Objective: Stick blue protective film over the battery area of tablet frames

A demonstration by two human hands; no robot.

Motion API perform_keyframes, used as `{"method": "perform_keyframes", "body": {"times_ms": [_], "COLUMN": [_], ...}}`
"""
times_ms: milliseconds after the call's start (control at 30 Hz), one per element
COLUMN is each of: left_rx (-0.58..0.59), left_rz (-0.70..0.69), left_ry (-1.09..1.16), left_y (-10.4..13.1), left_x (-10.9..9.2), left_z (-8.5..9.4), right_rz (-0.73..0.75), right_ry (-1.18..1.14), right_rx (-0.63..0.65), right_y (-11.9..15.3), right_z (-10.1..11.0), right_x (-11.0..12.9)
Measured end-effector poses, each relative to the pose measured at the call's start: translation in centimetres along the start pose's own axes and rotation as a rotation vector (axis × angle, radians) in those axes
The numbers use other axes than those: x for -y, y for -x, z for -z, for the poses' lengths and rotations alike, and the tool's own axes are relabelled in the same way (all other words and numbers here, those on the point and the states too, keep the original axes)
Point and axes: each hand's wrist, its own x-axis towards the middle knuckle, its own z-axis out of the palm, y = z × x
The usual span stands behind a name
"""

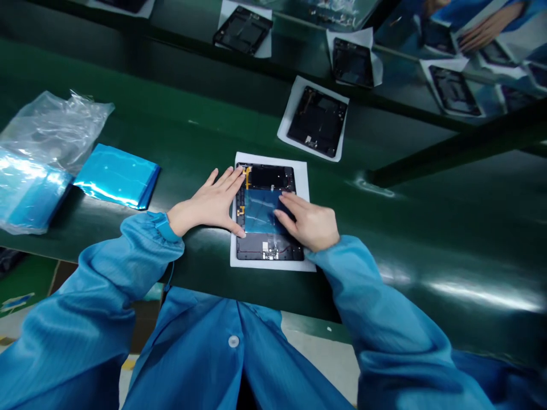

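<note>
A black tablet housing (252,246) with orange flex strips lies on a white foam sheet (302,176) in front of me. A blue film (260,209) covers the middle of the housing. My left hand (212,204) has its fingers spread, with fingertips and thumb resting on the housing's left edge. My right hand (311,222) touches the film's right side with bent fingers, thumb and fingertips a little apart, and nothing is seen gripped between them.
On the left are a stack of blue films (117,175) and a clear plastic bag (55,131). Another housing (318,121) lies behind on foam. More housings (243,29) stand along a raised shelf. At the top right is another person's hand (491,27).
</note>
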Motion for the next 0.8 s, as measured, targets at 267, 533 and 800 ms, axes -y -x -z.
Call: {"method": "perform_keyframes", "body": {"times_ms": [267,533,800], "left_rx": [-0.003,0.013,0.012], "left_rz": [-0.029,-0.017,-0.01], "left_ry": [0.037,0.022,0.015], "left_y": [0.0,-0.1,0.0], "left_x": [-0.1,-0.1,0.1], "left_z": [0.2,0.3,0.2], "right_rz": [0.061,0.209,0.157], "right_ry": [-0.018,-0.014,-0.009], "right_rx": [0.009,0.021,-0.046], "right_y": [2.8,3.8,3.3], "right_z": [1.1,2.2,1.0], "right_x": [0.1,-0.9,-1.1]}}
